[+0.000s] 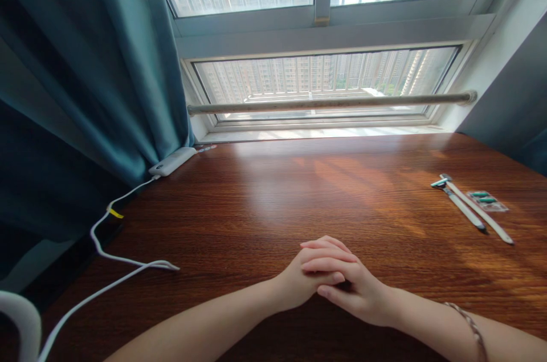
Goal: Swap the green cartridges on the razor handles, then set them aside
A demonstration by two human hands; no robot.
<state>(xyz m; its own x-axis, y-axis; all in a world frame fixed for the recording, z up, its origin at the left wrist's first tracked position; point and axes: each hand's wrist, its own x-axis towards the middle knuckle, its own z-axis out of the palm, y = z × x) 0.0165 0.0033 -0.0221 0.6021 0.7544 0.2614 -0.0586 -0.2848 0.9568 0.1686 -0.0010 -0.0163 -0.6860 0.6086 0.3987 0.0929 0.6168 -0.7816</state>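
Note:
My left hand [294,282] and my right hand [361,291] are clasped together at the front middle of the brown wooden table [265,196]. The right fingers fold over the left ones, and both hands are closed with no object showing in them. Part of the left fingers is hidden under the right hand. A braided bracelet [470,325] circles my right wrist. Well apart from the hands, on the right, lie a razor [464,208] with a teal head and a slim white handle [482,211], whose kind I cannot make out.
Beside the razor lies a clear pack [487,200] with green pieces. A white power strip or adapter [173,162] rests at the back left by the blue curtain [128,65], with a white cable [102,293] running forward. A rail [325,104] crosses the window behind the table.

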